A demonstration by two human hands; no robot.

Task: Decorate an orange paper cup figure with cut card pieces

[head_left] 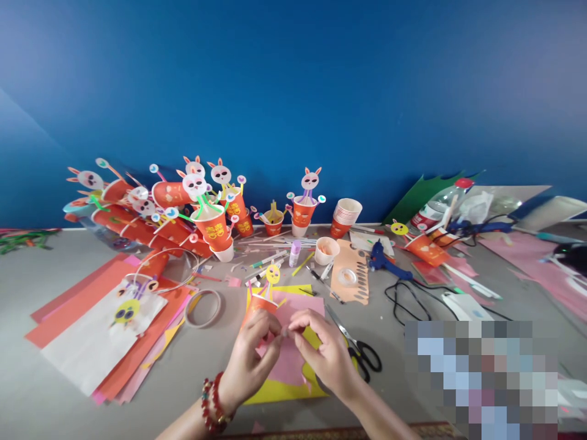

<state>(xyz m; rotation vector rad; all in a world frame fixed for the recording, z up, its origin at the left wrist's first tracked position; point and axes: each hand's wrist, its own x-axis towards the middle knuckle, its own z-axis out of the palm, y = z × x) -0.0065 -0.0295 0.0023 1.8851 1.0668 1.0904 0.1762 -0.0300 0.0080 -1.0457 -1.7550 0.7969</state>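
Note:
Fingertips of my left hand (pixel 252 354) and my right hand (pixel 325 354) nearly meet over a pink paper sheet (pixel 287 366) that lies on a yellow sheet (pixel 261 397). Both hands are closed in a pinch, and between them is a small pale piece (pixel 285 332) too tiny to name. Just behind my left hand stands an orange paper cup (pixel 262 304) with a yellow paper face (pixel 273 273) on top; the hand partly covers it. To the right of my right hand lie black-handled scissors (pixel 367 357).
Orange cups with rabbit faces (pixel 208 220) crowd the back left. Paper sheets (pixel 92 330) and a tape roll (pixel 202 307) lie at left. Behind are a glue stick (pixel 295 253), a white cup (pixel 327 249) and stacked cups (pixel 347 214). A blue glue gun (pixel 387 263) trails its cord at right.

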